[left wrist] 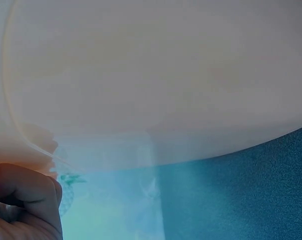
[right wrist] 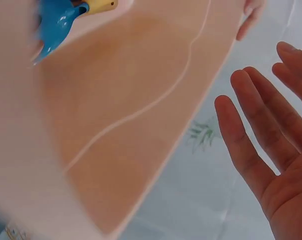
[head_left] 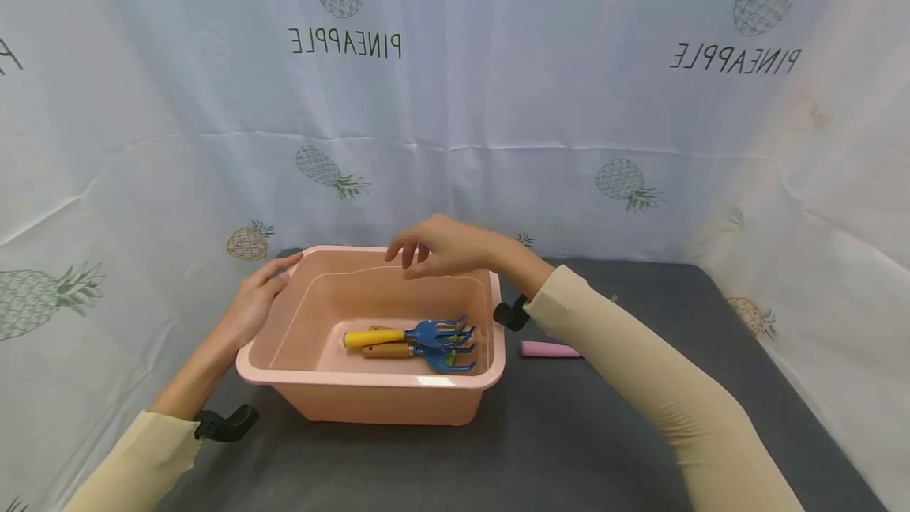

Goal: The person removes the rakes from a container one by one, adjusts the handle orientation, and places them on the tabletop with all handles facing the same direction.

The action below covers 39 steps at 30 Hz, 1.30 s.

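Observation:
A pink plastic basin (head_left: pixel 373 401) stands on the dark table. My left hand (head_left: pixel 252 303) grips its left rim near the back corner; the left wrist view shows the curled fingers (left wrist: pixel 28 190) at that edge. Inside the basin, toward the right, lie small hand rakes with blue tines: one with a yellow handle (head_left: pixel 373 337), another with a brown handle (head_left: pixel 387 351). Bits of yellow-green show beneath them. My right hand (head_left: pixel 444 247) hovers over the back rim, holding nothing, its fingers (right wrist: pixel 261 115) loosely bent and apart in the right wrist view.
Right of the basin, a pink handle (head_left: pixel 549 349) lies on the dark tabletop (head_left: pixel 569 433), its far end hidden by my right sleeve (head_left: pixel 640 370). A white curtain (head_left: pixel 498 101) printed with pineapples hangs behind the table and along both sides.

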Tool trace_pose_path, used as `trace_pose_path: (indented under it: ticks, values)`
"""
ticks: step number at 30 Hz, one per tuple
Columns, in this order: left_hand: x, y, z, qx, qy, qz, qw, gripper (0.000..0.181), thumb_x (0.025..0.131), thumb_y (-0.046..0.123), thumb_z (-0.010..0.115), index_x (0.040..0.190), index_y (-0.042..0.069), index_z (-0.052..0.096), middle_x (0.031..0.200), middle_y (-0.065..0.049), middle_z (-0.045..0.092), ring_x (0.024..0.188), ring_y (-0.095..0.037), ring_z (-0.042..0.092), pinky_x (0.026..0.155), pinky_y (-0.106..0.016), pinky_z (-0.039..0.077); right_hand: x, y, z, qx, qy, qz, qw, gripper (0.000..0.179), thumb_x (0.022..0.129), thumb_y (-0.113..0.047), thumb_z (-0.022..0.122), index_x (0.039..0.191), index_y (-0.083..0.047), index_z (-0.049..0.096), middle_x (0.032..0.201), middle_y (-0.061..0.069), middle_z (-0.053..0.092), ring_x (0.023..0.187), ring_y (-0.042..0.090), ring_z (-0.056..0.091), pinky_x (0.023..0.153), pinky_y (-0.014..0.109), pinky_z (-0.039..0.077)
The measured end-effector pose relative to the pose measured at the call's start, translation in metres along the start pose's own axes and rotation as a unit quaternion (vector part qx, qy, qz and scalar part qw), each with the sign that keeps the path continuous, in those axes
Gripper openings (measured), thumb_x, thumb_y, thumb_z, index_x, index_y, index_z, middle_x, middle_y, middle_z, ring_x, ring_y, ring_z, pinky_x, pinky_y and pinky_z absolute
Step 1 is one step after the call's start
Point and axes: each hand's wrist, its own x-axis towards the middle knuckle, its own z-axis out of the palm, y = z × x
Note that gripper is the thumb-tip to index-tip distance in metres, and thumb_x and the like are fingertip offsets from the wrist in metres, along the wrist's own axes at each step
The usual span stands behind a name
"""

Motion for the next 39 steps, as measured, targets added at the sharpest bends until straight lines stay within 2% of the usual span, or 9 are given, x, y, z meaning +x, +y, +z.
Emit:
trace_pose_path:
  ticks: [5, 10, 16, 19, 26, 29, 32, 37, 39]
  values:
    - [0.000, 0.000, -0.001, -0.002, 0.002, 0.005, 1.0000, 0.054, 0.114, 0.035, 0.029, 0.164, 0.017, 0.032, 0.164, -0.027, 0.034, 0.099, 0.008, 0.055, 0.078, -0.017, 0.053, 0.025, -0.001, 0.014, 0.020, -0.024, 0.019, 0.9993, 0.034, 0.099, -0.018, 0.069, 0.133, -0.014, 0.068, 0.116, 0.004, 0.075, 0.101, 0.018, 0.071, 0.079, 0.026, 0.058]
    - [-0.001, 0.001, -0.001, 0.000, 0.003, 0.005, 1.0000, 0.053, 0.114, 0.035, 0.028, 0.164, 0.017, 0.033, 0.163, -0.027, 0.035, 0.111, -0.007, 0.059, 0.079, -0.016, 0.052, 0.046, -0.001, 0.027, 0.038, -0.046, 0.030, 0.9977, 0.035, 0.099, -0.015, 0.069, 0.133, -0.012, 0.067, 0.118, 0.009, 0.075, 0.093, 0.017, 0.071, 0.066, 0.027, 0.059]
    - [-0.002, 0.002, 0.000, -0.002, 0.003, 0.006, 1.0000, 0.053, 0.114, 0.036, 0.028, 0.164, 0.018, 0.033, 0.164, -0.026, 0.034, 0.130, -0.034, 0.054, 0.080, -0.016, 0.051, 0.065, 0.005, 0.047, 0.023, -0.059, 0.033, 0.9974, 0.035, 0.098, -0.015, 0.069, 0.133, -0.012, 0.068, 0.120, 0.009, 0.076, 0.103, 0.018, 0.070, 0.082, 0.024, 0.056]
    - [-0.003, 0.003, 0.002, -0.009, 0.001, 0.008, 0.9999, 0.053, 0.114, 0.035, 0.028, 0.164, 0.017, 0.032, 0.164, -0.026, 0.034, 0.132, -0.037, 0.053, 0.080, -0.015, 0.051, 0.070, 0.009, 0.057, 0.049, -0.068, 0.046, 0.9954, 0.036, 0.099, -0.014, 0.068, 0.134, -0.012, 0.067, 0.124, 0.008, 0.074, 0.111, 0.017, 0.068, 0.089, 0.024, 0.055]
    - [-0.004, 0.005, 0.002, -0.012, 0.003, 0.012, 0.9999, 0.053, 0.114, 0.034, 0.028, 0.164, 0.016, 0.032, 0.165, -0.026, 0.034, 0.134, -0.040, 0.051, 0.080, -0.015, 0.050, 0.076, 0.016, 0.068, 0.134, -0.104, 0.080, 0.9823, 0.043, 0.099, -0.008, 0.063, 0.142, -0.008, 0.061, 0.135, 0.018, 0.067, 0.106, 0.019, 0.067, 0.091, 0.045, 0.060]
    - [-0.004, 0.004, 0.001, -0.011, 0.003, 0.012, 0.9999, 0.053, 0.114, 0.034, 0.028, 0.164, 0.016, 0.033, 0.165, -0.026, 0.033, 0.135, -0.041, 0.051, 0.080, -0.014, 0.049, 0.078, 0.017, 0.070, 0.147, -0.114, 0.084, 0.9789, 0.045, 0.098, -0.001, 0.060, 0.143, -0.006, 0.060, 0.137, 0.020, 0.065, 0.109, 0.021, 0.066, 0.092, 0.048, 0.059]
    - [-0.003, 0.003, 0.001, -0.012, 0.001, 0.008, 0.9999, 0.053, 0.114, 0.035, 0.028, 0.164, 0.016, 0.033, 0.165, -0.026, 0.032, 0.135, -0.039, 0.051, 0.080, -0.014, 0.049, 0.079, 0.016, 0.072, 0.145, -0.126, 0.089, 0.9773, 0.046, 0.097, 0.002, 0.059, 0.142, -0.009, 0.060, 0.139, 0.017, 0.063, 0.114, 0.021, 0.063, 0.093, 0.041, 0.060]
    - [-0.004, 0.003, 0.000, -0.006, 0.007, 0.006, 0.9999, 0.053, 0.114, 0.035, 0.030, 0.163, 0.016, 0.035, 0.163, -0.026, 0.036, 0.116, -0.016, 0.060, 0.079, -0.017, 0.052, 0.079, 0.011, 0.074, 0.105, -0.144, 0.071, 0.9813, 0.044, 0.097, -0.007, 0.067, 0.140, -0.014, 0.062, 0.141, 0.011, 0.062, 0.116, 0.017, 0.061, 0.089, 0.023, 0.057]
    - [-0.004, 0.004, 0.000, -0.002, 0.009, 0.007, 0.9999, 0.053, 0.114, 0.035, 0.031, 0.163, 0.015, 0.036, 0.163, -0.026, 0.037, 0.114, -0.014, 0.060, 0.079, -0.017, 0.052, 0.080, 0.009, 0.075, 0.096, -0.145, 0.067, 0.9825, 0.044, 0.097, -0.010, 0.069, 0.140, -0.015, 0.062, 0.140, 0.011, 0.063, 0.115, 0.016, 0.061, 0.088, 0.021, 0.056]
